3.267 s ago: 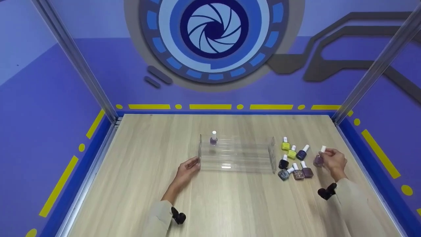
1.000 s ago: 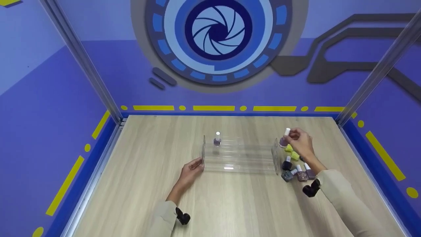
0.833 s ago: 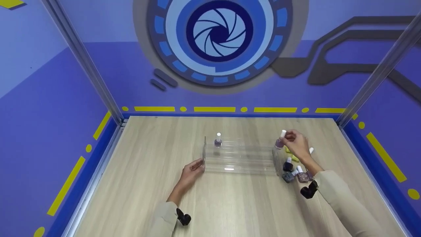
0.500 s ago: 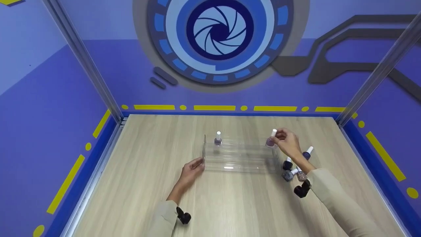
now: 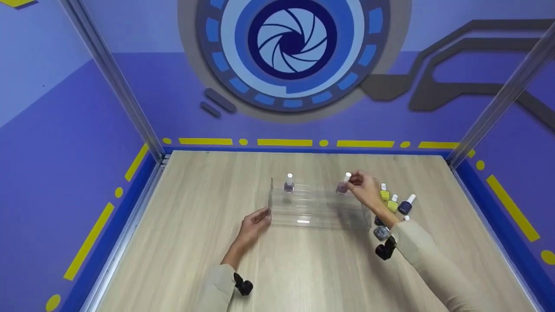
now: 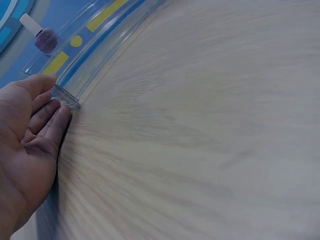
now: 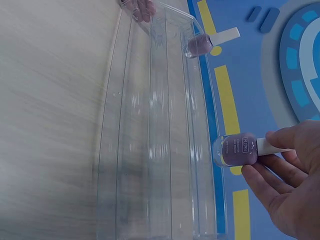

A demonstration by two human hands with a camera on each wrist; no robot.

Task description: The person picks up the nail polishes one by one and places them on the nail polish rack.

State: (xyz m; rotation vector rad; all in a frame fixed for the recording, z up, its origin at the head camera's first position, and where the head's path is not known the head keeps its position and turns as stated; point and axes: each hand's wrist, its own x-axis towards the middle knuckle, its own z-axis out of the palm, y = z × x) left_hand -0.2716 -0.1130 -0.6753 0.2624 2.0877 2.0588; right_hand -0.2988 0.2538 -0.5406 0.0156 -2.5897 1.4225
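Site: booth-type workstation, lab or studio kind, not domestic. Basis: printed blue-purple back panel [image 5: 147, 95], left panel [image 5: 65, 173] and right panel [image 5: 520, 151] close off three sides. Graphics large, decorative: aperture emblem [image 5: 292, 40], yellow dashes [image 5: 284, 142] along foot of panels. Metal posts [image 5: 115, 86] at both far corners. Pale wood-grain tabletop [image 5: 208, 186] between panels. Black wrist units [image 5: 243, 284] suit recording setup; small in view, exact type uncertain.

the head view is evenly lit, with a small white glare on the clear rack [image 5: 318, 210] just below centre and soft shadow on the table [image 5: 303, 268] left of the right sleeve [image 5: 427, 258]. both wrist views look dimmer and greyer; in the left one, the table's grain looks smeared.
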